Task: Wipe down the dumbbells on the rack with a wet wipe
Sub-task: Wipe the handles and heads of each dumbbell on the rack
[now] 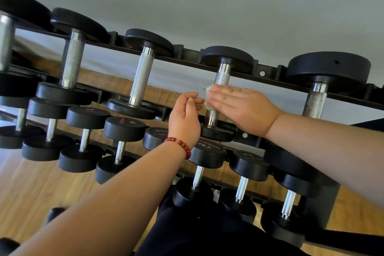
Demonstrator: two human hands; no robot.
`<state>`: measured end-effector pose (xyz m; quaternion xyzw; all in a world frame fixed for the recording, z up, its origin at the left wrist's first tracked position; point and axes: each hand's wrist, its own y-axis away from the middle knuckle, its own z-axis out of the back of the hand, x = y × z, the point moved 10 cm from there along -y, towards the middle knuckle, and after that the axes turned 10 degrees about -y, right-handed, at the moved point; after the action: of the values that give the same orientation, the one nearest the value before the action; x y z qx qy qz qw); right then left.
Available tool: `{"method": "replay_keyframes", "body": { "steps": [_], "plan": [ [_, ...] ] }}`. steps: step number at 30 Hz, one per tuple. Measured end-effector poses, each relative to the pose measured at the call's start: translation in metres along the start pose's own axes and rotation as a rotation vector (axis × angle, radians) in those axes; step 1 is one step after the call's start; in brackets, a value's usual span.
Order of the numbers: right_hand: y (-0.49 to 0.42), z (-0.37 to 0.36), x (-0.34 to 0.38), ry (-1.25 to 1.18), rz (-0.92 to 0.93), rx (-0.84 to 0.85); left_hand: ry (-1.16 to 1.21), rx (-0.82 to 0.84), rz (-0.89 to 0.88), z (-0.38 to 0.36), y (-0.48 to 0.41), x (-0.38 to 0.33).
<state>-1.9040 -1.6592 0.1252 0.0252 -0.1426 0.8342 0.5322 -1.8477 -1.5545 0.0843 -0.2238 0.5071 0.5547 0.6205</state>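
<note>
A black rack holds rows of black dumbbells with chrome handles. My right hand lies flat, fingers straight, pressing a white wet wipe against the knurled handle of an upper-row dumbbell. Only a small edge of the wipe shows past my fingertips. My left hand, with a red bead bracelet at the wrist, hovers just left of that handle with loosely curled fingers and holds nothing.
More dumbbells sit on the upper row to the left and right. A lower row runs beneath my arms. A grey wall is behind the rack, a wooden floor below.
</note>
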Motion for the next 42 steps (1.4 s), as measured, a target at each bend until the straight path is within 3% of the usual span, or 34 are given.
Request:
{"method": "replay_keyframes", "body": {
  "steps": [2,6,11,16,20,24,29,31,34,42],
  "plan": [
    [-0.001,0.009,-0.004,0.018,0.058,0.001,0.005,-0.003,0.0,0.0,0.0,0.0],
    [-0.016,0.023,-0.033,-0.017,-0.183,-0.163,0.015,-0.007,0.007,0.0,-0.001,0.002],
    [0.0,0.001,0.011,-0.06,0.088,0.023,0.016,-0.002,-0.009,0.0,-0.001,0.001],
    [-0.002,0.001,-0.013,-0.116,0.011,0.018,0.013,-0.004,-0.005,0.0,-0.002,0.003],
    [0.007,-0.007,0.022,-0.164,0.264,0.164,0.02,0.006,-0.014,-0.001,-0.002,0.002],
    [-0.002,0.003,-0.001,-0.138,0.093,0.048,0.011,0.002,-0.014,0.0,-0.004,0.004],
    [0.006,-0.004,0.017,-0.176,0.115,0.088,0.014,0.018,-0.012,0.0,-0.003,0.002],
    [0.005,0.003,0.013,-0.173,0.032,0.032,0.009,0.017,-0.009,0.0,-0.003,0.003],
    [0.01,0.025,-0.009,-0.235,-0.268,-0.195,0.002,0.028,-0.001,-0.001,-0.004,0.004],
    [0.036,0.001,-0.018,-0.765,-1.124,-0.448,-0.009,0.056,0.002,-0.003,-0.004,0.0]
  ]
}}
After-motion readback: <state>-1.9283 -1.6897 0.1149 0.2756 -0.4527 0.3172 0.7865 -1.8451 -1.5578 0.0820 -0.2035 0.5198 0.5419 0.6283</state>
